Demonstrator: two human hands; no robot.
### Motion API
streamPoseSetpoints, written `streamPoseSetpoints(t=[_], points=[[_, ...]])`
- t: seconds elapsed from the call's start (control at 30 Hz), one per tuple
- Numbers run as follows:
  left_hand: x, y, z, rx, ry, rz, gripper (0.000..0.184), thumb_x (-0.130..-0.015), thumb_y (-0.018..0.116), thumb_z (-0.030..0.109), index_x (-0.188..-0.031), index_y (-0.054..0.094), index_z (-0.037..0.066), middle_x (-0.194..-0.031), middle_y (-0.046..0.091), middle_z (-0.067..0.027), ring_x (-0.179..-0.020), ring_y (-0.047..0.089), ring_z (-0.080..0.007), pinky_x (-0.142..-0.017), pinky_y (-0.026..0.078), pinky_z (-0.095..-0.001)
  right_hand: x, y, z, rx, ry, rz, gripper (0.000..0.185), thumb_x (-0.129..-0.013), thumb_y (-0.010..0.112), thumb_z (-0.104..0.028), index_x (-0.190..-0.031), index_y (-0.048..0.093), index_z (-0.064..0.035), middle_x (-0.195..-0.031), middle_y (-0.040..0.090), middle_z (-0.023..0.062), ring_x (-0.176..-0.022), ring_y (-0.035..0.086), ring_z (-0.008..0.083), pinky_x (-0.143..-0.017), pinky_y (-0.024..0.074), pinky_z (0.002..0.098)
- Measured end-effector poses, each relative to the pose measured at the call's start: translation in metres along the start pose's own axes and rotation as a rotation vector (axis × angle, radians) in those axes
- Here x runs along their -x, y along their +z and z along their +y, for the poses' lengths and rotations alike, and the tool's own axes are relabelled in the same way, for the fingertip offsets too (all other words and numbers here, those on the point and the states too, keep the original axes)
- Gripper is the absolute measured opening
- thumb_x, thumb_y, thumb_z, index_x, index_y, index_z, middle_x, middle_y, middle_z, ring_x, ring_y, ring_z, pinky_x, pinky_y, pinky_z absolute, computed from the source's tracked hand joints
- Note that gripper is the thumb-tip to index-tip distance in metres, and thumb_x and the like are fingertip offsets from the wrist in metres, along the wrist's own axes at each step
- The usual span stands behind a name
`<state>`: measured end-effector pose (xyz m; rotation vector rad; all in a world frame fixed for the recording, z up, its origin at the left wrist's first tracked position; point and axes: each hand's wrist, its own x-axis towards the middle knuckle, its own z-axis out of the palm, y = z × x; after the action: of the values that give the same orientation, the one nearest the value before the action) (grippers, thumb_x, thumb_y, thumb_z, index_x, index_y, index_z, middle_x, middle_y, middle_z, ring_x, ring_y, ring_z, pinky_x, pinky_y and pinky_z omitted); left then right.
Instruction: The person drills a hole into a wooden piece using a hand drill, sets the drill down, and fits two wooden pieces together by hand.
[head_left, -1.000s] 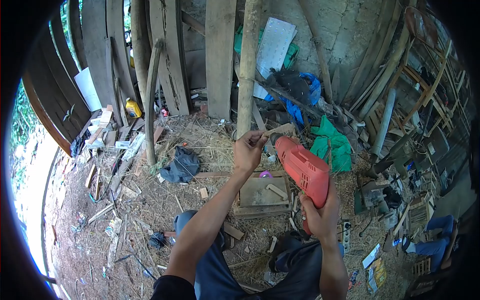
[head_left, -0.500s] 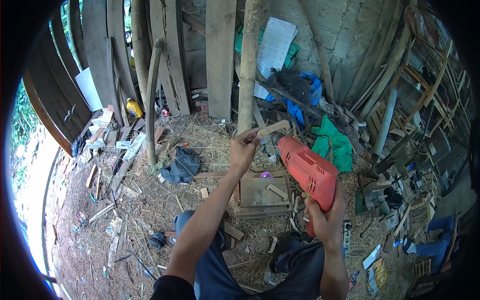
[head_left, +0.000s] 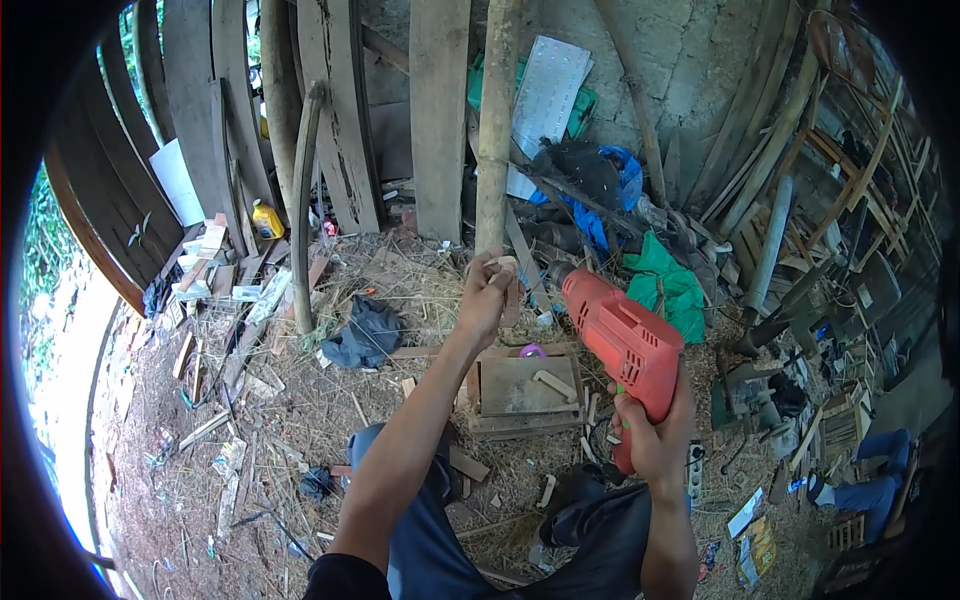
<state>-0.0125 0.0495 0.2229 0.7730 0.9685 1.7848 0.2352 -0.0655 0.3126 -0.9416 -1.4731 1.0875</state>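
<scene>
A small flat piece of wood (head_left: pixel 510 292) is pinched between the fingers of my left hand (head_left: pixel 483 305), in front of the upright pole. My right hand (head_left: pixel 653 430) is wrapped round the handle of a red power drill (head_left: pixel 625 335), whose chuck points up and to the left. A gap separates the drill's tip from the wood. Below both hands stands a low wooden box (head_left: pixel 527 385), with a short light stick (head_left: pixel 555 386) on its top and a purple ring-shaped object (head_left: pixel 532 351) at its far edge.
A wooden pole (head_left: pixel 493 130) rises beyond my left hand. Dark cloth (head_left: pixel 363 332) lies on the littered ground to the left, green cloth (head_left: pixel 665 287) beyond the drill. At the far right, a person's legs in blue jeans (head_left: pixel 870 498) show near piled scrap.
The wood piece in my left hand has turned from pointing right to hanging downward. The drill has shifted right and slightly down, away from the wood.
</scene>
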Motion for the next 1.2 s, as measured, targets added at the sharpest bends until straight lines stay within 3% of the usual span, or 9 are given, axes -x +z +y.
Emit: streamPoseSetpoints(t=[0.2, 0.33, 0.43, 0.5, 0.63, 0.7, 0.8, 0.97, 1.2], points=[[-0.009, -0.007, -0.002, -0.070, 0.124, -0.279, 0.038, -0.095, 0.057, 0.005, -0.131, 0.046, -0.003, -0.103, 0.062, -0.0108, -0.092, 0.064, -0.0174, -0.078, 0.051, -0.0298, 0.000, -0.002, -0.002, -0.022, -0.001, -0.002, 0.040, -0.082, 0.059, 0.004, -0.120, 0.047, 0.0034, -0.083, 0.062, 0.0065, -0.058, 0.053, 0.0078, -0.052, 0.0432, 0.0238], [0.001, -0.001, 0.011, -0.124, 0.047, -0.182, 0.032, -0.098, 0.054, 0.010, -0.128, 0.049, 0.000, -0.102, 0.066, -0.0080, -0.093, 0.063, -0.0159, -0.084, 0.049, -0.0286, 0.000, -0.004, -0.003, -0.013, -0.003, 0.005, 0.039, -0.081, 0.058, 0.005, -0.118, 0.048, 0.0035, -0.083, 0.061, 0.0065, -0.058, 0.053, 0.0077, -0.051, 0.0430, 0.0239], [0.007, 0.003, 0.018, -0.323, -0.079, -0.123, 0.033, -0.099, 0.052, 0.010, -0.130, 0.048, 0.001, -0.098, 0.066, -0.0069, -0.089, 0.064, -0.0146, -0.074, 0.050, -0.0266, 0.000, -0.004, -0.003, -0.004, -0.020, 0.017, 0.039, -0.081, 0.058, 0.005, -0.118, 0.048, 0.0035, -0.083, 0.061, 0.0064, -0.057, 0.053, 0.0076, -0.051, 0.0429, 0.0239], [0.007, 0.002, 0.015, -0.601, 0.089, -0.207, 0.039, -0.100, 0.050, 0.011, -0.138, 0.042, 0.003, -0.094, 0.065, -0.0076, -0.084, 0.065, -0.0141, -0.064, 0.049, -0.0252, 0.000, -0.003, -0.004, 0.007, -0.030, 0.015, 0.039, -0.081, 0.058, 0.005, -0.118, 0.048, 0.0034, -0.083, 0.061, 0.0064, -0.057, 0.053, 0.0076, -0.051, 0.0428, 0.0239], [0.004, 0.004, 0.010, -0.464, 0.037, -0.131, 0.044, -0.099, 0.051, 0.007, -0.141, 0.039, 0.004, -0.089, 0.063, -0.0070, -0.077, 0.065, -0.0141, -0.063, 0.047, -0.0252, 0.001, -0.005, -0.004, -0.011, -0.019, -0.005, 0.039, -0.081, 0.058, 0.005, -0.119, 0.048, 0.0032, -0.085, 0.062, 0.0071, -0.058, 0.053, 0.0075, -0.052, 0.0428, 0.0238], [0.003, 0.001, 0.007, -0.437, 0.254, -0.135, 0.046, -0.095, 0.056, 0.003, -0.139, 0.043, 0.001, -0.094, 0.065, -0.0088, -0.076, 0.066, -0.0141, -0.065, 0.048, -0.0242, 0.001, -0.005, -0.004, -0.008, -0.017, -0.011, 0.040, -0.081, 0.058, 0.005, -0.119, 0.048, 0.0032, -0.086, 0.063, 0.0074, -0.058, 0.053, 0.0074, -0.052, 0.0430, 0.0237], [-0.001, -0.001, 0.009, -0.287, 0.127, -0.143, 0.043, -0.091, 0.062, -0.001, -0.133, 0.050, -0.003, -0.099, 0.069, -0.0108, -0.080, 0.066, -0.0128, -0.071, 0.051, -0.0265, 0.001, -0.005, -0.002, -0.003, -0.023, -0.011, 0.041, -0.081, 0.059, 0.003, -0.121, 0.048, 0.0035, -0.088, 0.064, 0.0085, -0.063, 0.057, 0.0088, -0.056, 0.0455, 0.0243], [0.003, 0.001, 0.018, -0.365, 0.133, -0.143, 0.031, -0.091, 0.064, 0.003, -0.121, 0.060, -0.003, -0.096, 0.071, -0.0102, -0.085, 0.067, -0.0123, -0.073, 0.051, -0.0253, 0.002, -0.009, 0.005, 0.087, -0.043, -0.026, 0.044, -0.081, 0.061, 0.001, -0.123, 0.049, 0.0039, -0.095, 0.067, 0.0109, -0.073, 0.062, 0.0120, -0.063, 0.0495, 0.0263], [0.003, 0.002, 0.021, -0.450, 0.183, -0.131, 0.029, -0.091, 0.067, 0.006, -0.118, 0.062, -0.004, -0.090, 0.072, -0.0084, -0.080, 0.065, -0.0093, -0.072, 0.050, -0.0249, 0.001, -0.004, 0.000, 0.036, 0.014, -0.026, 0.045, -0.081, 0.060, 0.002, -0.124, 0.048, 0.0037, -0.095, 0.067, 0.0113, -0.070, 0.060, 0.0104, -0.061, 0.0488, 0.0253]])
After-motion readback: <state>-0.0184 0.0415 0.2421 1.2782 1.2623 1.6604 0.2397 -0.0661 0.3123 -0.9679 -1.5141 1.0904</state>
